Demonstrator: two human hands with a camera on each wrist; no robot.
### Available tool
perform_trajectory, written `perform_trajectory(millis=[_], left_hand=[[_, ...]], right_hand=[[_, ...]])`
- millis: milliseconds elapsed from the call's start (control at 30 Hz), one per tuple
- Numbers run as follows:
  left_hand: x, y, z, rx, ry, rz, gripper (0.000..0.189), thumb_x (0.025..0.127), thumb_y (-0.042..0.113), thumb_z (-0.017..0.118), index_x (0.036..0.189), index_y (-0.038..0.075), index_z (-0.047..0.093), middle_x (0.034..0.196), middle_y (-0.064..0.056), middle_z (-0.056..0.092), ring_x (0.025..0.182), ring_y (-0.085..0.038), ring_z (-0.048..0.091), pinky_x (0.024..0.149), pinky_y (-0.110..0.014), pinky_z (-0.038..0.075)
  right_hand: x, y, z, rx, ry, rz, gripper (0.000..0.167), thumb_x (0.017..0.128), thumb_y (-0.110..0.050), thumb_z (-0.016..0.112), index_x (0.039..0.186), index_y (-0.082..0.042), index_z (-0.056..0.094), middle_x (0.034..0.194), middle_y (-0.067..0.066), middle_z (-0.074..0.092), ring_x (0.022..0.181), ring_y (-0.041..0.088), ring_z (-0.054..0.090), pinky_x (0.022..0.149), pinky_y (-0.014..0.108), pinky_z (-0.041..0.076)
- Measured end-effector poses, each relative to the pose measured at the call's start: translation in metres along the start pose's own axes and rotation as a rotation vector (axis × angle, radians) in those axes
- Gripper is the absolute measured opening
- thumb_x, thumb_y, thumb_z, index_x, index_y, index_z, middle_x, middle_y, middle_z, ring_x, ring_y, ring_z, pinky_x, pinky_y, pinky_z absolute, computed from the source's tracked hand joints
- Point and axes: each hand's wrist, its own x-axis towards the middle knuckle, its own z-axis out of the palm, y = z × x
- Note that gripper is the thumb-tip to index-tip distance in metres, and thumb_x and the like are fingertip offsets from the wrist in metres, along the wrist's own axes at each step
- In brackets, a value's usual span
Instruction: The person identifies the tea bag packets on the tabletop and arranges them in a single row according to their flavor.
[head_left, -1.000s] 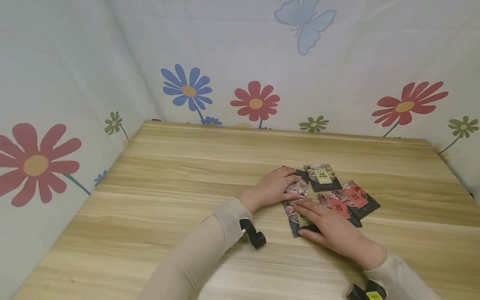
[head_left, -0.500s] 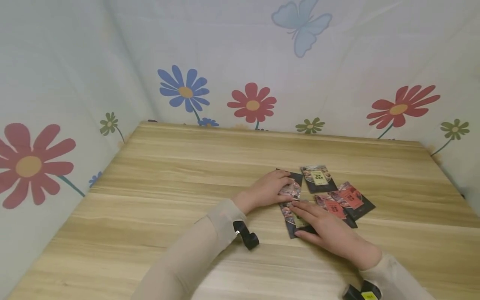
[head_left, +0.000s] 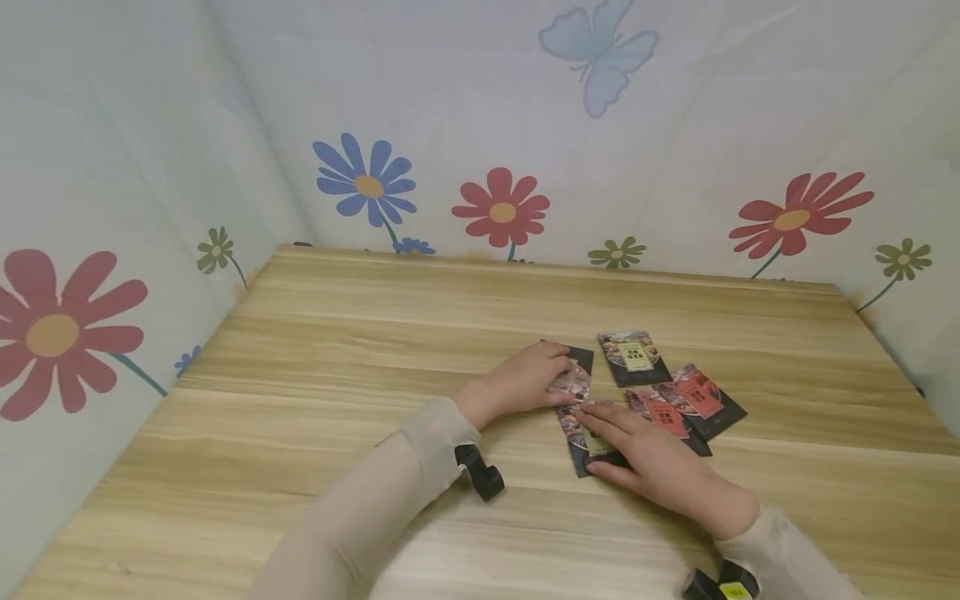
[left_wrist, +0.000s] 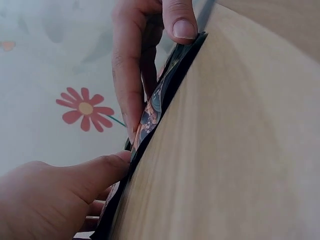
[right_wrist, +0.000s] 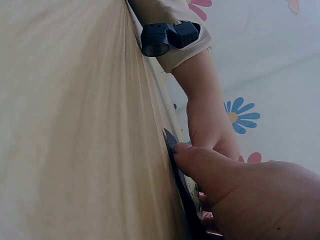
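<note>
Several flat dark food packets with printed pictures lie in a loose cluster on the table. In the head view my left hand [head_left: 525, 379] lies across the left packet [head_left: 576, 377], its fingers on top and its thumb near the lower edge. My right hand [head_left: 660, 458] rests over a yellow-labelled packet [head_left: 576, 446], partly hiding it. The left wrist view has the left thumb [left_wrist: 107, 170] touching the packet edge close to the right fingers. In the right wrist view the right thumb [right_wrist: 200, 160] sits at the edge of a dark packet [right_wrist: 182, 182].
Behind them lies another yellow-labelled packet [head_left: 633, 360]. Two red-labelled packets, one nearer [head_left: 666, 417] and one farther right [head_left: 701, 396], overlap on the right. Wood-grain table [head_left: 375, 317] surrounds the cluster; a flowered cloth [head_left: 420, 83] hangs behind it.
My left hand has slid slightly left, and the left packet has shifted with it, away from the one behind. The right hand stays on its packet. The head view has shifted a little.
</note>
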Motion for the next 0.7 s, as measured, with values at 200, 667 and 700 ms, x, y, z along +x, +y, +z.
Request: perform_trajectory(millis=[200, 667, 700], left_hand=[[-0.007, -0.003, -0.003, 0.025, 0.005, -0.001, 0.055, 0.092, 0.049, 0.058, 0.131, 0.010, 0.058, 0.145, -0.013, 0.048, 0.136, -0.026, 0.045, 0.117, -0.035, 0.034], [-0.033, -0.018, -0.007, -0.028, 0.010, -0.005, 0.052, 0.091, 0.046, 0.062, 0.128, 0.008, 0.059, 0.143, -0.016, 0.049, 0.134, -0.029, 0.046, 0.116, -0.037, 0.035], [-0.035, -0.018, -0.008, -0.032, 0.007, -0.006, 0.052, 0.091, 0.045, 0.062, 0.128, 0.008, 0.059, 0.144, -0.016, 0.048, 0.134, -0.029, 0.046, 0.116, -0.037, 0.035]], right_hand=[[0.000, 0.000, -0.001, 0.008, -0.004, 0.006, 0.059, 0.089, -0.043, 0.065, 0.139, -0.015, 0.052, 0.141, 0.006, 0.053, 0.129, 0.027, 0.052, 0.100, 0.046, 0.049], [0.001, 0.000, 0.000, 0.004, -0.010, 0.005, 0.060, 0.089, -0.043, 0.065, 0.140, -0.015, 0.051, 0.141, 0.007, 0.053, 0.128, 0.027, 0.052, 0.101, 0.046, 0.049], [0.001, 0.000, -0.001, 0.005, -0.010, 0.006, 0.060, 0.089, -0.043, 0.065, 0.140, -0.015, 0.051, 0.141, 0.007, 0.053, 0.129, 0.027, 0.052, 0.101, 0.046, 0.049]])
